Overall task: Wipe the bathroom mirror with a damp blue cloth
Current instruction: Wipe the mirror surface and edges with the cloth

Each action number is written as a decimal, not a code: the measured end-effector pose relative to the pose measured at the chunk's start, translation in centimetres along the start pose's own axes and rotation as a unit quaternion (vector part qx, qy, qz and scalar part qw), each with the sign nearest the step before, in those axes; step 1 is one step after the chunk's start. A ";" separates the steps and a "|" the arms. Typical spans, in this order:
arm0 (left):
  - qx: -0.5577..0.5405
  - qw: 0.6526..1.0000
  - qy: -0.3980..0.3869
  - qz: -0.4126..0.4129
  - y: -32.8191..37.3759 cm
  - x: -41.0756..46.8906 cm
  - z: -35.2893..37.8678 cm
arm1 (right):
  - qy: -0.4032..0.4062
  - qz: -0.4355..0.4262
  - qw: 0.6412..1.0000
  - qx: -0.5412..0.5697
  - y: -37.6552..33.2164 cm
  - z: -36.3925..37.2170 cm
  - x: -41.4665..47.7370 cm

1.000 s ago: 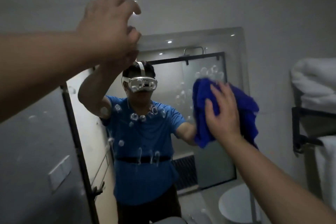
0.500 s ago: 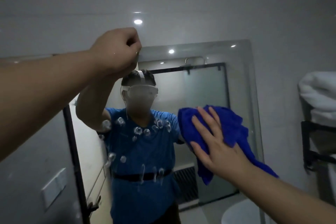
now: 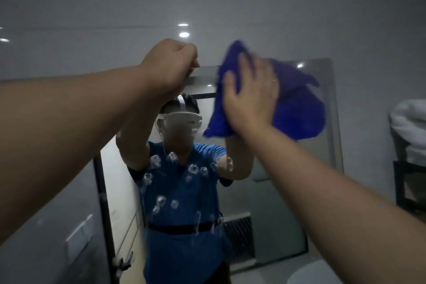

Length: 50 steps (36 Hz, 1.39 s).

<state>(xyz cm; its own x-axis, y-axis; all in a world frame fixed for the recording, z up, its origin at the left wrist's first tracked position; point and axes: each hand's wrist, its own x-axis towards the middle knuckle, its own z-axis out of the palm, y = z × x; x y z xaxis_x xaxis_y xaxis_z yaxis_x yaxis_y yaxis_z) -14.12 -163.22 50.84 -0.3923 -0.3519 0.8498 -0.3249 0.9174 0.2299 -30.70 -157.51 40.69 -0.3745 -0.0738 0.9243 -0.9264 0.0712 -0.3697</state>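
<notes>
The bathroom mirror [image 3: 288, 191] hangs on the grey wall ahead and reflects a person in a blue shirt. My right hand [image 3: 251, 97] presses a bunched blue cloth [image 3: 299, 108] flat against the glass near the mirror's top edge, fingers spread and blurred by motion. My left hand [image 3: 170, 64] is a closed fist resting at the top edge, just left of the cloth. I cannot tell if it holds anything. Several water drops [image 3: 175, 168] cling to the glass lower down, some running in streaks.
White folded towels [image 3: 410, 127] lie on a black rack [image 3: 405, 182] on the wall at the right. A white rounded basin [image 3: 318, 272] shows at the bottom right. The mirror reflects a dark door frame and a glass shower screen.
My right hand has swept the blue cloth from the mirror's middle right up to its top edge. My left hand closed into a fist and stays at the top edge.
</notes>
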 end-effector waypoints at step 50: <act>0.105 0.993 0.045 0.043 -1.0 -2.0 0.9 | 0.024 -0.093 0.995 0.023 -1.4 1.5 -6.0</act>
<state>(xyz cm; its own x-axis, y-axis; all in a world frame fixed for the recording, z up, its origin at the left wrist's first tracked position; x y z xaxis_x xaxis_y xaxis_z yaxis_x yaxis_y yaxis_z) -13.75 -163.62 48.45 -0.3510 -0.2472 0.9032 -0.4693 0.8811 0.0588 -27.26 -158.61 35.53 -0.1958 -0.0337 0.9801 -0.9806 0.0146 -0.1954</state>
